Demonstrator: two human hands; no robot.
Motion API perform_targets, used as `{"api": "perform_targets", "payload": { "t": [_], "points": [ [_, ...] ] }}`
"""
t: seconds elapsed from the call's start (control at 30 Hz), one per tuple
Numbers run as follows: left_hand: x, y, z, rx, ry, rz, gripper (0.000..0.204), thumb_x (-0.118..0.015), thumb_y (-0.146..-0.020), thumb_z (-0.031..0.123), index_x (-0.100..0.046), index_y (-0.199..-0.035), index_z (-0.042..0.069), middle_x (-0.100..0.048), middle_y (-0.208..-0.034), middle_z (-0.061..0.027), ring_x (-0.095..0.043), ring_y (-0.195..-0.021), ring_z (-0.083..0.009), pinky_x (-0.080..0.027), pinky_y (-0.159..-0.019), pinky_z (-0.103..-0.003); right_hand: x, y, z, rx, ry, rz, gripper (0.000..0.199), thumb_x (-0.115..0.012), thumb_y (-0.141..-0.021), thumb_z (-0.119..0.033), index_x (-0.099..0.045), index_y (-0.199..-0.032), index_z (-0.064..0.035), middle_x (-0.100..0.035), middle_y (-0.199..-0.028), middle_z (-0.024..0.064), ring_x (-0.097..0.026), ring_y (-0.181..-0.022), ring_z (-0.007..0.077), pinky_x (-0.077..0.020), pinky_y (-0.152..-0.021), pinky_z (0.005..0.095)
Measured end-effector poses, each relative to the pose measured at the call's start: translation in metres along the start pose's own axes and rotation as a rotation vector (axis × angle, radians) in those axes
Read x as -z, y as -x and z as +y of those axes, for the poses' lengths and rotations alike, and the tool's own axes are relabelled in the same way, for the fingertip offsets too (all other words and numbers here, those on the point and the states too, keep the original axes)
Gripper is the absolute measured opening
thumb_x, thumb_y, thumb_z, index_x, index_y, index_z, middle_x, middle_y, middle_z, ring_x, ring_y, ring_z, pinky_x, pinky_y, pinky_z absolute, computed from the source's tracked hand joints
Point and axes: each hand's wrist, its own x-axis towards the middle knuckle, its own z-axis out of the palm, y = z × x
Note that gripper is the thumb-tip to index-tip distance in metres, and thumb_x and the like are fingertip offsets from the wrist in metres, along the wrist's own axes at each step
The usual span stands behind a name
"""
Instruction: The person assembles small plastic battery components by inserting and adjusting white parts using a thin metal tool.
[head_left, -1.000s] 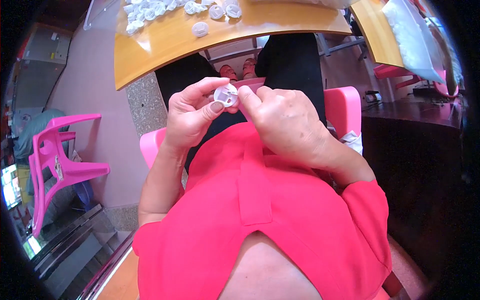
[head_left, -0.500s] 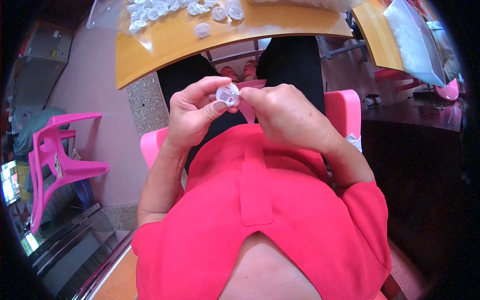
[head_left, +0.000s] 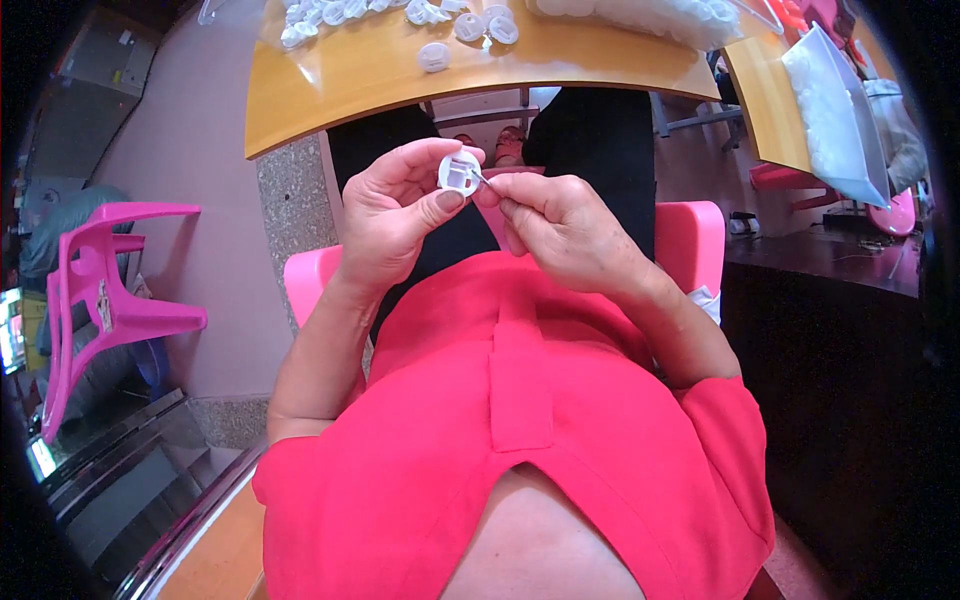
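White disc (in left hand)

You hold a round white plastic piece in your left hand while your right hand pinches a thin rod at its right edge, near the wooden table, where a similar white disc lies.

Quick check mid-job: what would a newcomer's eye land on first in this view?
The bright red top filling the lower middle. Just above it, the left hand holds a round white piece, and the right hand pinches a thin object at its edge. A pink plastic chair stands out at far left.
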Motion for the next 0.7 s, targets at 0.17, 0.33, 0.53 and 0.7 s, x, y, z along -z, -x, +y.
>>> {"api": "perform_targets", "payload": {
  "t": [0.17, 0.33, 0.53, 0.7],
  "points": [
    [-0.002, 0.000, -0.003, -0.022, -0.034, 0.007, 0.040, -0.070, -0.080, -0.003, -0.057, -0.118, -0.004, -0.064, -0.113, -0.0167, -0.062, -0.101, -0.0181, -0.050, -0.091, -0.031, -0.004, 0.001, 0.003, 0.018, -0.020, 0.020, 0.020, -0.045, -0.087, -0.002, -0.062, -0.096, 0.0049, -0.064, -0.081, 0.0230, -0.066, -0.080, 0.0326, -0.0500, -0.071, 0.0381],
    [-0.004, 0.000, -0.002, -0.051, -0.060, -0.011, 0.040, -0.070, -0.080, -0.003, -0.057, -0.118, -0.004, -0.063, -0.114, -0.0163, -0.062, -0.100, -0.0177, -0.050, -0.091, -0.031, -0.006, 0.003, 0.003, 0.068, 0.011, 0.044, 0.018, -0.047, -0.087, -0.001, -0.062, -0.097, 0.0035, -0.063, -0.080, 0.0240, -0.066, -0.080, 0.0346, -0.0500, -0.070, 0.0394],
    [-0.002, 0.001, -0.004, -0.063, -0.061, -0.003, 0.040, -0.069, -0.080, -0.005, -0.057, -0.118, -0.004, -0.063, -0.114, -0.0161, -0.062, -0.101, -0.0177, -0.051, -0.091, -0.030, -0.009, 0.004, 0.004, 0.212, 0.145, 0.089, 0.012, -0.050, -0.084, 0.001, -0.057, -0.093, 0.0014, -0.059, -0.072, 0.0233, -0.062, -0.070, 0.0405, -0.0477, -0.058, 0.0438],
    [-0.004, 0.003, -0.005, -0.079, -0.071, 0.003, 0.040, -0.069, -0.080, -0.006, -0.057, -0.118, -0.004, -0.063, -0.114, -0.0161, -0.062, -0.100, -0.0175, -0.051, -0.090, -0.030, -0.015, 0.003, 0.013, 0.332, 0.290, 0.138, 0.013, -0.051, -0.080, 0.001, -0.052, -0.093, 0.0000, -0.059, -0.069, 0.0218, -0.061, -0.067, 0.0404, -0.0479, -0.056, 0.0459]
  ]
}}
